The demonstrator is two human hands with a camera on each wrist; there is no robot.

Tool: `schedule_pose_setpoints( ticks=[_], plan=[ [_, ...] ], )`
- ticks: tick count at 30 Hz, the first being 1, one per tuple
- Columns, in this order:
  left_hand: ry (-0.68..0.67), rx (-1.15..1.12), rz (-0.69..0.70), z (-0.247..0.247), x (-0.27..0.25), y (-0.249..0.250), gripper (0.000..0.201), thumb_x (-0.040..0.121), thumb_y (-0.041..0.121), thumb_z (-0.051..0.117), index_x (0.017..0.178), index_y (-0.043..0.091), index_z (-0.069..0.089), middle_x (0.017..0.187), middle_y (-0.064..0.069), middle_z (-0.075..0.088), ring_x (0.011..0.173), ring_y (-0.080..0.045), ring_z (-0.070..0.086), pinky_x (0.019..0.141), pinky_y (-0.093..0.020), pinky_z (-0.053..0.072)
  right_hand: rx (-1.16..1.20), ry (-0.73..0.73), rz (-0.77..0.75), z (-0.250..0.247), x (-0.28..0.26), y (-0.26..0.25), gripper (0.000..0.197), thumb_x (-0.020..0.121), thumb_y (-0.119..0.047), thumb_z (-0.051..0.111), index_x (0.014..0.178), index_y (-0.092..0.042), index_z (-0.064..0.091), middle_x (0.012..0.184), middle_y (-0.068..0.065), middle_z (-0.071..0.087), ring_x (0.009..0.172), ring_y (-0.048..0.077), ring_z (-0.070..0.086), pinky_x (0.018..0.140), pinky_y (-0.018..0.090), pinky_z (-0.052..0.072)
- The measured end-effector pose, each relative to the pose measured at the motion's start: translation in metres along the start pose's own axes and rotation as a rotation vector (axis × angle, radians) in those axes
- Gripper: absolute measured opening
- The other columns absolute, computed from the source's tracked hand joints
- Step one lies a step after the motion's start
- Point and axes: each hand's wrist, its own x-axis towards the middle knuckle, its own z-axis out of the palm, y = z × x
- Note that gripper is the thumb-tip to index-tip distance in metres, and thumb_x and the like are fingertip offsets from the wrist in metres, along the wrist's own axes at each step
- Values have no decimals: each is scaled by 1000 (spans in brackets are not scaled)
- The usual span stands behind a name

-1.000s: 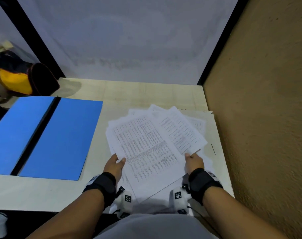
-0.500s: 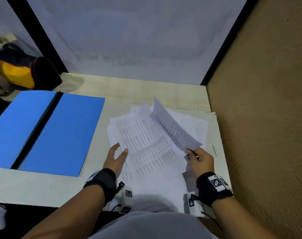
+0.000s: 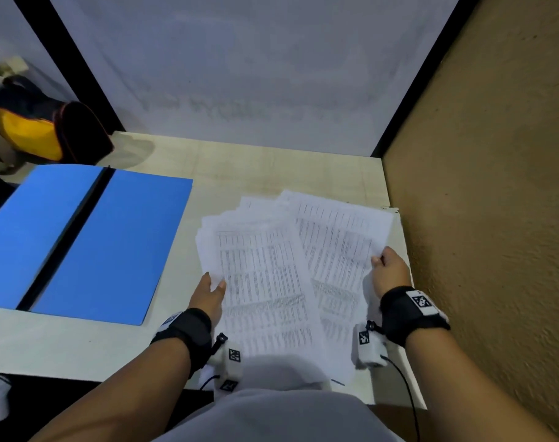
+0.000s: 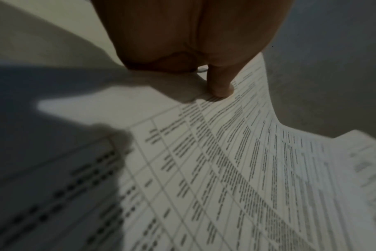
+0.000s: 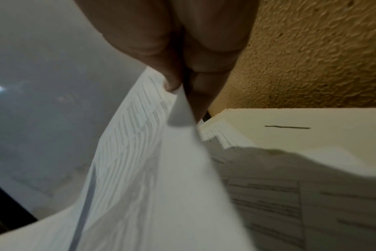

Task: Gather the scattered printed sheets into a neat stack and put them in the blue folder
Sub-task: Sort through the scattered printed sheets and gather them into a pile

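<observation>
A loose pile of printed sheets [image 3: 265,275] lies fanned out on the pale table [image 3: 64,342], right of centre. My left hand [image 3: 212,287] rests at the pile's left edge, its thumb [image 4: 220,84] pressing on the top sheet [image 4: 236,161]. My right hand [image 3: 383,266] pinches the right edge of one sheet [image 3: 335,240] between thumb [image 5: 161,68] and fingers, and that sheet [image 5: 144,169] curves up off the pile. The blue folder [image 3: 80,240] lies open and flat on the table's left side, with a dark spine down its middle.
A rough tan wall [image 3: 495,186] runs close along the table's right edge. A grey panel [image 3: 240,74] closes the back. A black and yellow bag [image 3: 39,129] sits at the far left corner, behind the folder.
My right hand lifted one sheet on edge and has carried it right and further back, where it now lies flatter. My left hand has stayed at the pile's left edge.
</observation>
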Motion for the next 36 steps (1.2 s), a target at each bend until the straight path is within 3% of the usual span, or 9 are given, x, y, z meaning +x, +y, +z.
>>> schedule_pose_setpoints(
  ticks=[5, 8, 10, 15, 19, 22, 25, 30, 36],
  plan=[
    [2, 19, -16, 2, -2, 2, 59, 100, 34, 38, 152, 19, 13, 157, -1, 21, 144, -23, 22, 118, -39, 20, -166, -235, 120, 35, 19, -11, 28, 98, -6, 37, 73, -18, 42, 75, -3, 40, 89, 16, 37, 77, 26, 35],
    [14, -46, -51, 3, 1, 0, 58, 100, 34, 37, 151, 22, 13, 156, 0, 23, 144, -23, 23, 118, -41, 21, -138, -351, 124, 65, 10, -22, 22, 99, -6, 37, 112, -7, 55, 113, 10, 56, 108, 25, 51, 91, 25, 36],
    [14, -51, -27, 4, 4, -2, 56, 99, 34, 39, 149, 20, 17, 150, 2, 31, 139, -24, 30, 116, -42, 26, -106, -349, 90, 81, 1, -26, 34, 98, -6, 39, 130, -5, 51, 129, 12, 56, 116, 28, 54, 90, 23, 37],
    [-6, -88, -16, 4, 5, -6, 48, 92, 18, 54, 135, 20, 32, 135, -8, 50, 120, -30, 51, 105, -47, 41, 78, -313, 61, 103, -11, -21, 29, 96, -6, 39, 111, -7, 64, 111, 13, 65, 96, 29, 61, 85, 31, 49],
    [24, -120, 17, 3, -3, -2, 44, 93, 0, 49, 132, 14, 34, 122, -11, 53, 105, -28, 55, 92, -36, 45, 87, -29, 178, 69, 6, 1, 19, 90, -10, 53, 107, -14, 60, 115, 14, 60, 94, 28, 56, 83, 34, 48],
    [58, -206, 55, 4, -7, -6, 69, 87, -6, 56, 137, 26, 23, 127, -10, 47, 112, -30, 53, 97, -41, 45, -519, -110, 239, 36, 16, 25, 79, 67, -41, 81, 131, -16, 43, 134, 11, 43, 125, 32, 40, 98, 46, 41],
    [68, -259, 22, 4, -7, -9, 88, 78, -10, 66, 140, 31, 19, 120, -11, 53, 108, -30, 55, 99, -48, 45, -600, -250, 209, 27, 14, 34, 104, 56, -45, 87, 138, -13, 32, 137, 13, 40, 127, 31, 39, 100, 43, 42],
    [12, -165, -18, 4, -10, -16, 49, 77, 5, 74, 116, 17, 48, 119, -9, 61, 111, -31, 59, 96, -45, 48, -286, -369, 243, 33, 11, 44, 72, 72, -35, 80, 129, -6, 48, 129, 8, 54, 116, 27, 53, 95, 28, 43],
    [-39, -184, 33, -1, -11, -7, 54, 84, -11, 60, 131, 7, 39, 124, -9, 54, 111, -25, 54, 98, -39, 43, -225, -224, 97, 29, 6, 25, 13, 90, -13, 58, 82, -3, 58, 81, 13, 58, 76, 24, 54, 70, 28, 45]
  ],
)
